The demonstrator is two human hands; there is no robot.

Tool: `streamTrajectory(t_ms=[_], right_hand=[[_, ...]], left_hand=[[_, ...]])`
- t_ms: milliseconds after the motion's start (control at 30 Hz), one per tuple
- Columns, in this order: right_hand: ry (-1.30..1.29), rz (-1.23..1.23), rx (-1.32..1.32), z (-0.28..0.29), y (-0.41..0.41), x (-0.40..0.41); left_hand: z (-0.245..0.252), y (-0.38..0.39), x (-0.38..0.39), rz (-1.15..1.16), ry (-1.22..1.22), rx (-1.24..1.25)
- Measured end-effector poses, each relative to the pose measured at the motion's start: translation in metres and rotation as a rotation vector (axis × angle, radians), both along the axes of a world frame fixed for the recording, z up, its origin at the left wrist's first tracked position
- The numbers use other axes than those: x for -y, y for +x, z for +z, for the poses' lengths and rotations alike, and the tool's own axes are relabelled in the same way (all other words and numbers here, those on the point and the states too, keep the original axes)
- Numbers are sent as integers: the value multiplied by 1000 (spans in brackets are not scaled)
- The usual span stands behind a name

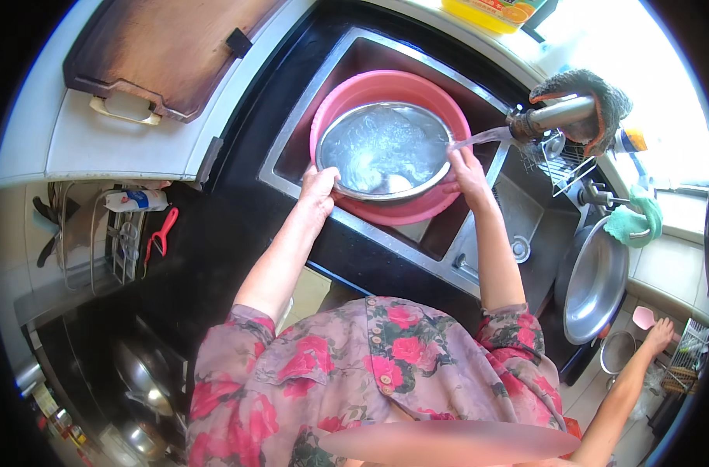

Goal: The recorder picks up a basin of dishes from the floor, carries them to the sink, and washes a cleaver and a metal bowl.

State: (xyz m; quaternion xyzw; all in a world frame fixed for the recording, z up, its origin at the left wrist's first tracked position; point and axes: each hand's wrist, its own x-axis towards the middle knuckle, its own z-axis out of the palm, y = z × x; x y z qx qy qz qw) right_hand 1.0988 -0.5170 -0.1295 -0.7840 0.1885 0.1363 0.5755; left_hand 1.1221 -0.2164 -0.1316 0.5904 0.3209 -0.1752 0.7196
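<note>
A stainless steel basin [383, 152] full of stirred water is between my hands, tilted over a pink plastic tub [389, 82] that stands in the left bowl of the sink. My left hand [319, 190] grips the basin's near left rim, with the thumb on top. At the right rim my right hand [468, 178] holds on, fingers around the edge. Water runs from the faucet [526, 125] onto the rim beside my right fingers. What lies under the water in the basin cannot be made out clearly.
Another person's hand [660, 337] reaches toward a pink utensil [643, 317] at the lower right. A large metal basin [599, 286] leans right of the sink. A wire rack [564, 160] stands behind the faucet. A red peeler [164, 233] hangs at left, below a cutting board [173, 52].
</note>
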Motion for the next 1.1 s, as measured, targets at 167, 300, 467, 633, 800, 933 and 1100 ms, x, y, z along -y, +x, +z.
streamTrajectory(t_ms=[167,300,467,633,800,933,1100], right_hand=[[34,90,207,41,-14,4],[-42,53,82,112,-44,-6],[-279,15,215,132,-76,-10],[-232,-47,337,134,-97,2],[-12,-192,288,142,-102,4],[202,-227,197,87,-72,10],[474,-403,115,30,-68,-33]], left_hand=[[-30,-8,-2,8,-296,-62],[-32,-19,10,-169,-372,-191],[-27,-32,24,-217,-404,-231],[-1,-37,56,-300,-403,-231],[-12,-26,54,-298,-320,57],[-7,7,39,-280,-60,309],[56,44,4,-400,426,492]])
